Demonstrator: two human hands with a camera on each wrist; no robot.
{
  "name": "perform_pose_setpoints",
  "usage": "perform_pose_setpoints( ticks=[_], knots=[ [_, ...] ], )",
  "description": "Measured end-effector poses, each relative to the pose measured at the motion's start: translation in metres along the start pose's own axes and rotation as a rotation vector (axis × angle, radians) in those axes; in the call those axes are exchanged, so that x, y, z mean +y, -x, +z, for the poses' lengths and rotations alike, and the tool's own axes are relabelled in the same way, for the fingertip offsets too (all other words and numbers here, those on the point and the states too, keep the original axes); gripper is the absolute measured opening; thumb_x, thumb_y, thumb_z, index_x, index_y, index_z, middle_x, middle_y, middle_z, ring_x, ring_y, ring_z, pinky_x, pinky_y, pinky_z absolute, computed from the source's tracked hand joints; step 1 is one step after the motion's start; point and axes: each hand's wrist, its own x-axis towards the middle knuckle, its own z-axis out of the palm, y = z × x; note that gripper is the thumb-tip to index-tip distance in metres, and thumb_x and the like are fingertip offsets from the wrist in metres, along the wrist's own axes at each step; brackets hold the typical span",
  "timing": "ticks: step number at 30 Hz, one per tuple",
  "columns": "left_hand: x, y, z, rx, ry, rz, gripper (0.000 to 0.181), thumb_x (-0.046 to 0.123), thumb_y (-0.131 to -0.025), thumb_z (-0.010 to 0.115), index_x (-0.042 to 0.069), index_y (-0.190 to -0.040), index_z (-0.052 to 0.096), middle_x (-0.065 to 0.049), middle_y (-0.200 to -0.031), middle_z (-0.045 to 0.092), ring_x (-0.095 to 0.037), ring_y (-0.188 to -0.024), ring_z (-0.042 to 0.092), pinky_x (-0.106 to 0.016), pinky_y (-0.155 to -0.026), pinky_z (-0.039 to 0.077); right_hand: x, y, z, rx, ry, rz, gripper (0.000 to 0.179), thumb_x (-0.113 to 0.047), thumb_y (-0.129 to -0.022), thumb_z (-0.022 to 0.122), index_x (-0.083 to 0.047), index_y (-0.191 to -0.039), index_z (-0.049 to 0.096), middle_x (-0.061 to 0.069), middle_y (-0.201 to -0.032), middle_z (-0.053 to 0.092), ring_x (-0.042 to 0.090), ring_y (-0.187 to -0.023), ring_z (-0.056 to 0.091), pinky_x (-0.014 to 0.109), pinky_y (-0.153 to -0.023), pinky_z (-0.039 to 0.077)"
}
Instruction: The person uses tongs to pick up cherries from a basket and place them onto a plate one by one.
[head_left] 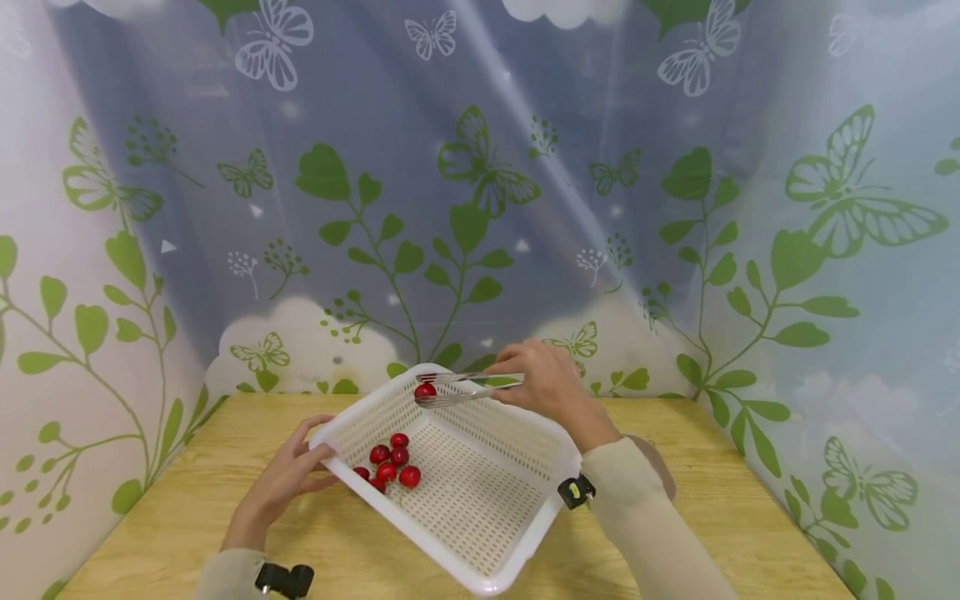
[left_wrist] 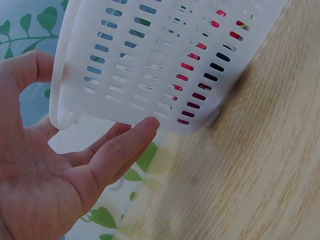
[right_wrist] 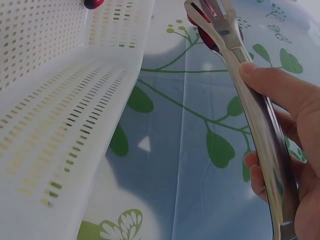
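A white perforated plastic basket stands tilted on the table. My left hand grips its left end at the rim, with fingers against the outer wall in the left wrist view. Several round, shiny red fruits lie gathered at the left side of the basket floor. In my right hand is a pair of metal tongs, thumb on one arm and fingers curled round the other side. Between the tong tips sits one red fruit, over the basket's far corner in the head view.
The wooden table extends around the basket. A brownish rounded thing shows behind my right sleeve, mostly hidden. A curtain printed with leaves and butterflies hangs behind the table and on both sides.
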Motion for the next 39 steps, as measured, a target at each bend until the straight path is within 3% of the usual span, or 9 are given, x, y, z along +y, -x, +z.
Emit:
perform_pose_setpoints(
  ticks=[9, 17, 20, 26, 32, 39],
  knots=[
    [0.0, 0.0, 0.0, -0.003, 0.018, -0.005, 0.057, 0.016, -0.104, 0.051, 0.015, -0.157, 0.028, -0.034, -0.142, 0.047, -0.024, -0.104, 0.069, -0.044, -0.093, 0.063, 0.009, 0.027, -0.002, 0.139, 0.031, -0.051, 0.03, -0.04, -0.075, 0.091, -0.029, -0.102, 0.084, -0.008, -0.102, 0.078, 0.011, -0.076, 0.066, 0.015, -0.044, 0.03],
    [0.001, -0.001, 0.001, -0.001, 0.008, -0.001, 0.057, 0.016, -0.105, 0.05, 0.016, -0.157, 0.028, -0.033, -0.145, 0.046, -0.025, -0.106, 0.068, -0.045, -0.094, 0.063, 0.017, 0.055, 0.002, 0.212, -0.011, -0.061, 0.034, -0.032, -0.071, 0.093, -0.023, -0.103, 0.084, -0.002, -0.102, 0.078, 0.015, -0.079, 0.068, 0.019, -0.051, 0.047],
    [0.001, 0.0, 0.001, 0.004, 0.01, -0.004, 0.057, 0.016, -0.105, 0.049, 0.016, -0.157, 0.028, -0.034, -0.144, 0.047, -0.025, -0.105, 0.068, -0.045, -0.094, 0.063, 0.02, 0.064, 0.002, 0.225, -0.027, -0.048, 0.034, -0.03, -0.071, 0.094, -0.022, -0.103, 0.084, -0.001, -0.101, 0.079, 0.016, -0.078, 0.068, 0.02, -0.052, 0.047],
    [0.001, 0.0, 0.002, 0.004, 0.021, -0.005, 0.056, 0.016, -0.105, 0.049, 0.015, -0.157, 0.028, -0.033, -0.145, 0.047, -0.024, -0.106, 0.069, -0.044, -0.093, 0.063, 0.026, 0.081, -0.002, 0.242, -0.049, 0.011, 0.035, -0.032, -0.071, 0.093, -0.023, -0.104, 0.084, 0.0, -0.102, 0.079, 0.014, -0.074, 0.068, 0.013, -0.047, 0.037],
    [0.001, -0.001, 0.004, 0.02, 0.014, -0.003, 0.055, 0.016, -0.105, 0.049, 0.014, -0.156, 0.029, -0.032, -0.144, 0.048, -0.025, -0.106, 0.069, -0.045, -0.093, 0.063, 0.033, 0.097, -0.009, 0.297, -0.079, 0.041, 0.035, -0.029, -0.071, 0.093, -0.02, -0.103, 0.084, 0.002, -0.102, 0.079, 0.017, -0.076, 0.071, 0.014, -0.047, 0.042],
    [0.0, 0.0, 0.004, 0.027, 0.0, 0.004, 0.056, 0.015, -0.104, 0.049, 0.012, -0.157, 0.028, -0.033, -0.142, 0.049, -0.024, -0.104, 0.069, -0.047, -0.093, 0.063, 0.037, 0.117, -0.021, 0.315, -0.059, 0.087, 0.035, -0.025, -0.07, 0.093, -0.021, -0.104, 0.084, 0.002, -0.101, 0.078, 0.019, -0.074, 0.069, 0.012, -0.045, 0.034]
  ],
)
